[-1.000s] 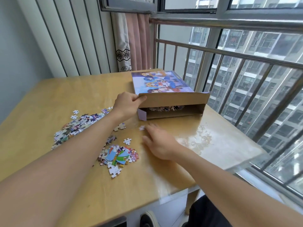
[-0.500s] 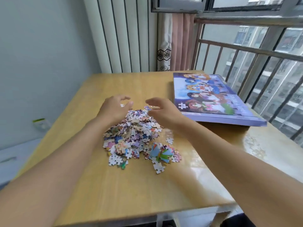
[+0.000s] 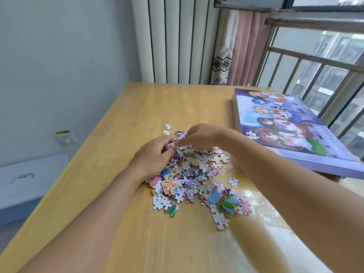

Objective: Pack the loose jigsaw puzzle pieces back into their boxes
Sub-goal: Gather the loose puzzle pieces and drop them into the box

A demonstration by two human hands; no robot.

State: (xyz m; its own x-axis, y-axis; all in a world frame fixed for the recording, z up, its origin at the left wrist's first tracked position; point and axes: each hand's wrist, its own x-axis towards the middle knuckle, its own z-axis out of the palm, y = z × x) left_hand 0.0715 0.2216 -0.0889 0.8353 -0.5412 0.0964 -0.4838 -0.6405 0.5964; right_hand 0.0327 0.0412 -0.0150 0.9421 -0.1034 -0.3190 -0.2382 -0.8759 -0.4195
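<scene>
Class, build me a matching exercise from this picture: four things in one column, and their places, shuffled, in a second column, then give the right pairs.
Things
1. puzzle box
2. pile of loose pieces
3. wall socket
4. pink curtain

Places
A. on the wall left of the table
B. beside the window railing, behind the table
C. at the table's right edge
D. mid-table, under both hands

Pairs: 1-C, 2-D, 3-A, 4-B. The left hand and right hand gather the pile.
</scene>
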